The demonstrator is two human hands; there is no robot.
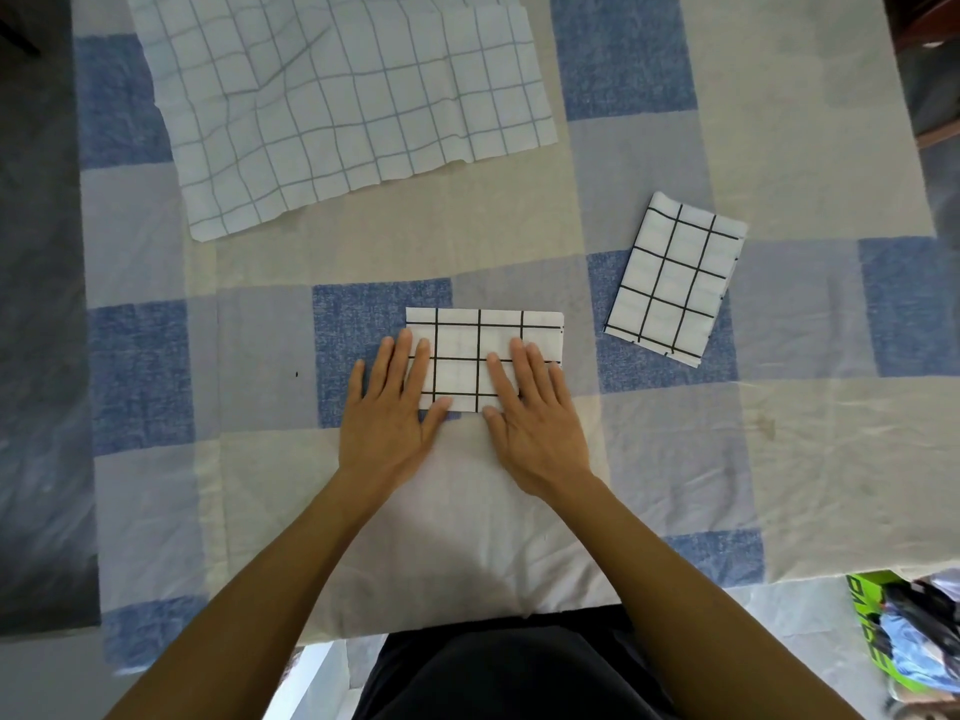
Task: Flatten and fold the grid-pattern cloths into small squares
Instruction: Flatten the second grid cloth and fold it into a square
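Folded grid cloth (pixel 483 350) flat on checked tablecloth (pixel 675 459). Left hand (pixel 387 413) and right hand (pixel 535 413) both flat, fingers straight, pressing its near edge. Second folded cloth (pixel 672 280) lies tilted to the right, apart. Large unfolded grid cloth (pixel 337 106) wrinkled at far side
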